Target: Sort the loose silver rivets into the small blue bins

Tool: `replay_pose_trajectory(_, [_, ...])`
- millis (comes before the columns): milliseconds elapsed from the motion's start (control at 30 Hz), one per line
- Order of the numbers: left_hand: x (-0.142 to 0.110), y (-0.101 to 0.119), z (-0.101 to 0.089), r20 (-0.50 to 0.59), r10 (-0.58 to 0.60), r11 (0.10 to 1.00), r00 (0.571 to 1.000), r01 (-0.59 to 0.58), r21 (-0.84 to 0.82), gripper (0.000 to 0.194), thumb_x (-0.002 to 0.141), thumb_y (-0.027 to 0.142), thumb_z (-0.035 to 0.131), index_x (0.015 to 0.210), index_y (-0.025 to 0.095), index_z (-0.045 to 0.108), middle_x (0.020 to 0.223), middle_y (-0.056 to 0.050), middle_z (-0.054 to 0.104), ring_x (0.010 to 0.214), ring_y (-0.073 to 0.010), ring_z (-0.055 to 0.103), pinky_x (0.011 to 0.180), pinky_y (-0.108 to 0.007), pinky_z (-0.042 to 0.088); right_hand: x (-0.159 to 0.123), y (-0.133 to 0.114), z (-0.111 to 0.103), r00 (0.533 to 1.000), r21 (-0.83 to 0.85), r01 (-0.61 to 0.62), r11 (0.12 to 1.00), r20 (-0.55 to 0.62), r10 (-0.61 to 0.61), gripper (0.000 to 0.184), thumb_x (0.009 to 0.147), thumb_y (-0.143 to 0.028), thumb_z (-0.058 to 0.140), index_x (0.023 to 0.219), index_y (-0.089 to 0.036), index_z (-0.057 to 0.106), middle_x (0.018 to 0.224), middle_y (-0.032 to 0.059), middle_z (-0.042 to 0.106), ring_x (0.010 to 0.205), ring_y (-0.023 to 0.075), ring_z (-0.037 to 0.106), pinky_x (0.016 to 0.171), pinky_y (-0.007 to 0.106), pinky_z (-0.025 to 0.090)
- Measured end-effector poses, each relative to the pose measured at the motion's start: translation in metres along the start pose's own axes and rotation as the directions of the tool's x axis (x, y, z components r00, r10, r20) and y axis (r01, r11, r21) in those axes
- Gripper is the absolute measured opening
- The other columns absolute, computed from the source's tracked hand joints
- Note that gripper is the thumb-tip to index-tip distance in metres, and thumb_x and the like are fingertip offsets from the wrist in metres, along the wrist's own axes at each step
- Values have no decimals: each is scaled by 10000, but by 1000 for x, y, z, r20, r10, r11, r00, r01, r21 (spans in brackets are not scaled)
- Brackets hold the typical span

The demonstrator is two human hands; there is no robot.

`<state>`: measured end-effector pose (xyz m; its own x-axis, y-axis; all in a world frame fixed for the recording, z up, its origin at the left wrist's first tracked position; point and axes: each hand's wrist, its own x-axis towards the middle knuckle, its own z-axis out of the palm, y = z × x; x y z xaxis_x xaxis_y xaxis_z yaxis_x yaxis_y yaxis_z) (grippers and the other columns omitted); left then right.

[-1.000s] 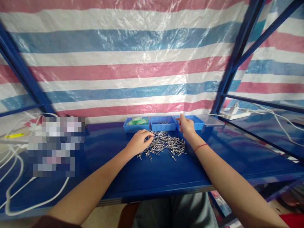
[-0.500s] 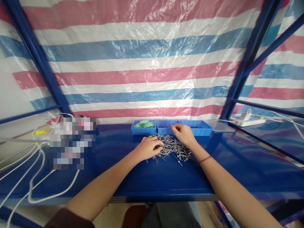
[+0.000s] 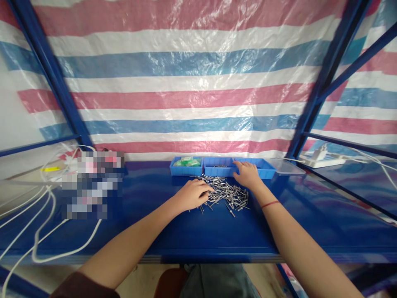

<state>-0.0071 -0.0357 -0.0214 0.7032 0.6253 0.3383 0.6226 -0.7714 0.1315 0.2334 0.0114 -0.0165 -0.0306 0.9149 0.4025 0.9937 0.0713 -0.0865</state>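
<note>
Loose silver pop rivets (image 3: 231,194) lie in a pile on the blue table. My left hand (image 3: 192,195) rests at the left side of the pile, fingers curled over some rivets; its palm side is hidden. My right hand (image 3: 248,176) is above the rear right of the pile, at the front wall of the right blue bin (image 3: 266,169). Its thumb and index finger are apart, with nothing visible between them. Beside it, the middle blue bin (image 3: 214,170) holds a few rivets.
A left blue bin (image 3: 186,170) contains green-and-white packets. A clear plastic lid (image 3: 288,167) lies right of the bins, near a white power strip (image 3: 322,159). White cables (image 3: 54,219) and blurred-out items (image 3: 93,186) occupy the left side. Blue frame posts flank the table.
My right hand has moved right, from over the middle bin to the right bin's front, and its pinched fingers have parted. My left hand stays at the pile.
</note>
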Motion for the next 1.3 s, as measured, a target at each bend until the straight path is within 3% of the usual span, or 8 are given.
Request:
replay_pose_trajectory(100, [0, -1, 1, -19, 16, 1000, 1000, -16, -10, 308, 846, 196, 441, 1062, 246, 654, 976, -33, 639, 903, -168, 578, 851, -299, 422, -1, -8, 2, 993, -60, 82, 995, -77, -86, 455, 808, -276, 517, 1263, -253, 525, 1394, 118, 412, 1315, 376, 256, 1005, 579, 222])
replay_pose_trajectory(233, [1, -1, 2, -25, 20, 999, 999, -21, -26, 303, 839, 198, 457, 1060, 242, 659, 972, -39, 628, 898, -169, 582, 845, -298, 432, 4, -18, 5, 985, -48, 171, 984, -13, -172, 325, 862, -199, 433, 1117, -245, 628, 1171, 95, 609, 1182, 300, 450, 1034, 606, 131])
replay_pose_trajectory(467, [2, -5, 6, -83, 22, 987, 996, -35, -154, 306, 836, 144, 441, 1030, 212, 667, 979, -56, 629, 911, -164, 591, 853, -296, 450, 4, -8, 3, 984, 22, 130, 991, -127, -127, 397, 823, -312, 522, 1210, -253, 582, 1277, 122, 529, 1238, 365, 359, 977, 577, 264])
replay_pose_trajectory(600, [6, -9, 14, -155, -138, 920, 978, 69, -386, 319, 769, 73, 485, 1018, 173, 657, 915, -54, 635, 837, -141, 606, 798, -271, 488, 3, -11, -1, 973, 129, 188, 974, -160, -167, 385, 786, -292, 554, 1154, -201, 621, 1183, 136, 588, 1168, 328, 444, 974, 527, 308])
replay_pose_trajectory(767, [9, -15, 18, -181, -432, 684, 884, 190, -704, 412, 742, 121, 574, 1150, 178, 577, 1046, -86, 598, 797, -126, 630, 745, -269, 518, -4, -33, -10, 945, 482, 325, 814, -149, -290, 229, 743, -196, 552, 919, -182, 697, 989, 71, 684, 956, 211, 589, 896, 368, 425])
replay_pose_trajectory(1000, [14, -10, 9, -184, -572, 434, 800, 105, -895, 432, 711, 220, 667, 1130, 160, 584, 963, -71, 656, 926, -174, 635, 913, -343, 470, -25, -60, -11, 874, 764, 306, 568, 12, -487, 210, 748, -342, 617, 823, -159, 685, 800, 29, 696, 729, 152, 612, 705, 280, 460])
replay_pose_trajectory(1100, [13, -8, 7, -176, -602, 406, 779, 109, -907, 415, 701, 284, 687, 1090, 160, 612, 971, -66, 657, 916, -186, 638, 894, -348, 481, -27, -66, -12, 883, 752, 338, 565, -45, -468, 232, 802, -345, 563, 730, -155, 674, 711, 16, 676, 659, 134, 586, 653, 260, 433])
replay_pose_trajectory(1300, [12, -5, 5, -124, -566, 390, 815, 132, -911, 363, 738, 380, 653, 997, 127, 646, 892, -76, 693, 851, -190, 654, 838, -362, 515, -27, -71, -20, 949, 844, 270, 464, -152, -277, 237, 790, -392, 580, 793, -183, 691, 759, 39, 700, 700, 156, 618, 683, 282, 451])
